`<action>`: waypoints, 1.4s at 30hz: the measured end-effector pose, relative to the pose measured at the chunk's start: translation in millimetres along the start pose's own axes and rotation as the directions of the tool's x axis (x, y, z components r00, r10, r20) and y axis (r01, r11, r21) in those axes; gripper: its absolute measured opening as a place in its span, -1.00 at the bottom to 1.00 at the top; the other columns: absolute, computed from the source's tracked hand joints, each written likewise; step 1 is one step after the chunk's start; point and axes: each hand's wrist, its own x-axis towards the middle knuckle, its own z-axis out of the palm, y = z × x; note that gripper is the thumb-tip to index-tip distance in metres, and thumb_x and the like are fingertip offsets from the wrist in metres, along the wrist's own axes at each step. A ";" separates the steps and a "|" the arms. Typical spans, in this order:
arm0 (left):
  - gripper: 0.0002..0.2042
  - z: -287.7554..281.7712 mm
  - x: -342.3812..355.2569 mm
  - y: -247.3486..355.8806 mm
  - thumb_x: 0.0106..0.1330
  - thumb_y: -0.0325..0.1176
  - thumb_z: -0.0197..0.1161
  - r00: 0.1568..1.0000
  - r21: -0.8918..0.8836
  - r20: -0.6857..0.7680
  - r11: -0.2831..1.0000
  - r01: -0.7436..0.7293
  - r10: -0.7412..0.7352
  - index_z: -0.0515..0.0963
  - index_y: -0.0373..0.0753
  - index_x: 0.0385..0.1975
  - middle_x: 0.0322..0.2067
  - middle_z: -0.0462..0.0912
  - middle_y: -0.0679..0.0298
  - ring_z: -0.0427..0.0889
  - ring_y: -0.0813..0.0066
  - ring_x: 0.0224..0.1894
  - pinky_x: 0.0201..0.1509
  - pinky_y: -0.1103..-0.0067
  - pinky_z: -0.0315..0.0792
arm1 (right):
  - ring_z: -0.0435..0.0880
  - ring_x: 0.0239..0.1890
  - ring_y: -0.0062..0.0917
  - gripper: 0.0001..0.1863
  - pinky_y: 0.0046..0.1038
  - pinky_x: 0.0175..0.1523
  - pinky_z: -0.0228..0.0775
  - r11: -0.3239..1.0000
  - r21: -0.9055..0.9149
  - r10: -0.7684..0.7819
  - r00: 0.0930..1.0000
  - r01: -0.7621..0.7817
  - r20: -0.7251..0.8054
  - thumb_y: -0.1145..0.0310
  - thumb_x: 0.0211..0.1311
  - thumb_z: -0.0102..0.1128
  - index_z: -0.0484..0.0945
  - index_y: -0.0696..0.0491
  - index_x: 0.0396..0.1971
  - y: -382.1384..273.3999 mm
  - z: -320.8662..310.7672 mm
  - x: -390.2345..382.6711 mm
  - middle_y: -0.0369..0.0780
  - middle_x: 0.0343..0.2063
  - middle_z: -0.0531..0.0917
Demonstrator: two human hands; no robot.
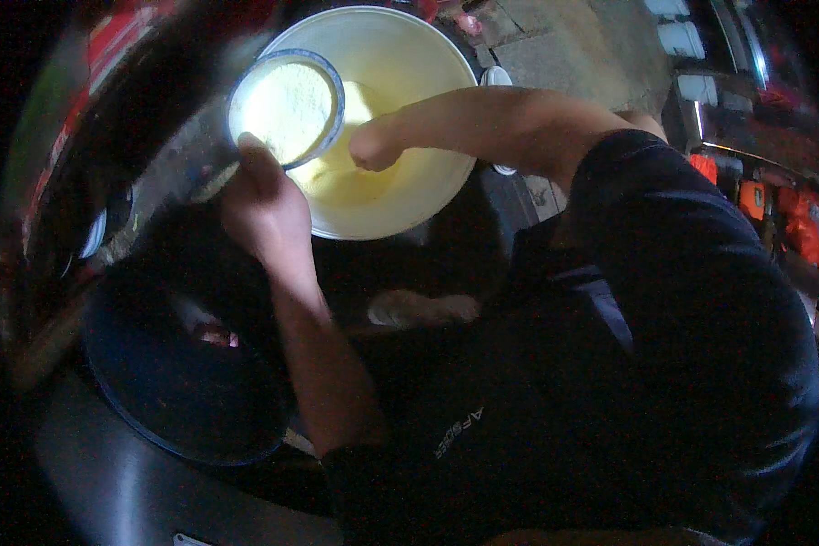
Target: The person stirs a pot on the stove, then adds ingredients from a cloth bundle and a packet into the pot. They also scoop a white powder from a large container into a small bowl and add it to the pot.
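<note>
My left hand point(268, 200) grips a round dish point(287, 109) with a blue-grey rim, thumb over its near edge. The dish looks bright pale yellow inside; glare hides whether it is a bowl or a sieve. It is held over the left side of a large white tub point(419, 55). Yellow, powdery-looking stuff point(346, 189) lies in the bottom of the tub. Reaching in from the right, my right hand point(375, 148) is down inside the tub beside the dish. Its fingers look curled into a compact shape, and what they may hold is hidden.
A big round dark vessel point(191, 382) stands at the lower left, near a grey metal surface point(118, 464). Paved floor point(573, 45) shows beyond the tub. At the far right are orange-red items point(799, 218) and pale containers point(682, 41). Much of the scene is dark.
</note>
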 end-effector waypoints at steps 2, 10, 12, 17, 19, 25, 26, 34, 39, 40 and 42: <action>-0.41 0.2 0.5 0.8 0.51 0.04 -0.08 0.998 0.054 0.021 0.997 0.053 -0.054 0.68 -0.37 -0.48 -0.44 0.65 -0.15 0.66 -0.17 -0.31 -0.22 0.21 0.51 | 0.67 -0.45 -0.32 -0.76 -0.23 -0.26 0.45 0.985 0.167 0.033 0.999 -0.033 0.001 0.26 0.21 0.11 0.65 0.11 -0.44 6.1 -16.5 -30.9 -0.11 -0.58 0.66; -0.42 1.2 -6.2 9.8 0.47 0.09 -0.08 0.995 0.273 0.053 0.959 0.072 -0.090 0.70 -0.33 -0.36 -0.35 0.69 -0.09 0.70 -0.08 -0.26 -0.15 0.23 0.55 | 0.54 -0.60 -0.50 -0.69 -0.36 -0.36 0.39 0.904 0.409 0.122 0.992 -0.123 0.027 0.14 0.23 0.25 0.67 0.12 -0.34 -11.3 -69.3 -144.8 -0.24 -0.65 0.61; -0.34 3.2 -5.4 12.2 0.47 0.14 -0.15 0.998 0.503 0.060 0.864 -0.013 -0.020 0.70 -0.31 -0.51 -0.45 0.69 -0.05 0.70 -0.08 -0.38 -0.26 0.25 0.58 | 0.50 -0.63 -0.54 -0.67 -0.40 -0.39 0.37 0.865 0.488 0.126 0.992 -0.114 0.008 0.12 0.23 0.27 0.70 0.08 -0.23 -19.5 -77.9 -171.8 -0.28 -0.63 0.61; -0.43 3.3 -5.7 14.4 0.47 0.06 -0.08 0.993 0.531 0.080 0.839 -0.115 0.086 0.66 -0.21 -0.62 -0.56 0.67 0.02 0.70 -0.01 -0.45 -0.41 0.22 0.55 | 0.47 -0.63 -0.60 -0.65 -0.41 -0.41 0.31 0.794 0.563 0.266 0.964 -0.227 0.012 0.10 0.26 0.24 0.69 0.09 -0.21 -42.0 -111.0 -244.8 -0.30 -0.68 0.55; -0.43 2.0 -5.4 14.9 0.47 0.06 -0.08 0.992 0.534 0.115 0.838 -0.109 0.056 0.65 -0.19 -0.65 -0.58 0.67 0.04 0.70 0.01 -0.46 -0.42 0.22 0.54 | 0.48 -0.62 -0.61 -0.63 -0.43 -0.41 0.31 0.805 0.561 0.292 0.952 -0.194 -0.090 0.08 0.27 0.23 0.69 0.10 -0.19 -52.9 -122.2 -269.5 -0.30 -0.68 0.56; -0.42 -1.8 -6.4 18.5 0.49 0.05 -0.10 0.988 0.546 0.127 0.826 -0.140 0.084 0.65 -0.20 -0.64 -0.56 0.68 0.07 0.70 0.02 -0.45 -0.38 0.22 0.55 | 0.74 -0.32 -0.13 -0.71 -0.14 -0.15 0.60 0.916 0.224 0.399 0.722 -0.331 -0.565 0.30 0.15 0.17 0.66 0.12 -0.18 -103.4 -106.6 -268.6 0.00 -0.46 0.70; -0.42 -2.6 -6.1 19.2 0.49 0.06 -0.11 0.988 0.530 0.137 0.837 -0.136 0.074 0.66 -0.20 -0.62 -0.54 0.68 0.06 0.70 0.01 -0.44 -0.35 0.22 0.55 | 0.74 -0.32 -0.16 -0.66 -0.17 -0.18 0.61 0.917 0.080 0.370 0.759 -0.390 -0.535 0.38 0.11 0.17 0.61 0.16 -0.10 -113.1 -98.8 -262.5 0.00 -0.42 0.70; -0.37 -8.5 -4.9 18.5 0.51 0.08 -0.23 0.987 0.362 0.160 0.932 -0.032 -0.028 0.71 -0.26 -0.42 -0.42 0.69 -0.03 0.70 -0.05 -0.30 -0.15 0.20 0.55 | 0.74 -0.30 -0.17 -0.44 -0.23 -0.21 0.61 0.741 0.109 0.523 0.468 -0.663 -0.712 0.49 0.04 0.20 0.47 0.16 0.14 -104.0 -75.6 -229.1 -0.01 -0.23 0.65; -0.32 -6.4 -5.6 22.5 0.50 0.13 -0.28 0.999 0.273 0.033 0.962 0.003 -0.013 0.71 -0.33 -0.32 -0.32 0.69 -0.07 0.67 -0.12 -0.19 -0.04 0.21 0.52 | 0.76 -0.21 -0.22 -0.80 -0.17 -0.21 0.62 0.812 -0.105 0.525 0.796 -0.575 -0.302 0.37 0.11 0.26 0.75 0.05 -0.28 -11.1 -51.9 -124.0 -0.09 -0.26 0.75; -0.34 -6.8 -4.9 23.7 0.49 0.14 -0.25 0.994 0.241 0.064 0.968 0.067 -0.084 0.69 -0.33 -0.24 -0.21 0.67 -0.07 0.64 -0.10 -0.10 0.03 0.23 0.49 | 0.76 -0.24 -0.24 -0.80 -0.19 -0.21 0.62 0.833 -0.087 0.491 0.803 -0.546 -0.337 0.37 0.07 0.28 0.76 0.04 -0.29 -0.4 -35.6 -93.3 -0.11 -0.29 0.76; -0.35 -8.7 -4.2 24.5 0.47 0.17 -0.19 0.965 0.180 0.142 0.964 0.195 -0.222 0.65 -0.32 -0.08 -0.01 0.62 -0.07 0.58 -0.07 0.08 0.17 0.27 0.43 | 0.72 -0.23 -0.13 -0.83 -0.19 -0.13 0.57 0.888 -0.295 0.314 0.934 -0.353 -0.172 0.42 0.08 0.17 0.72 0.11 -0.39 7.2 -1.6 -39.3 -0.07 -0.34 0.73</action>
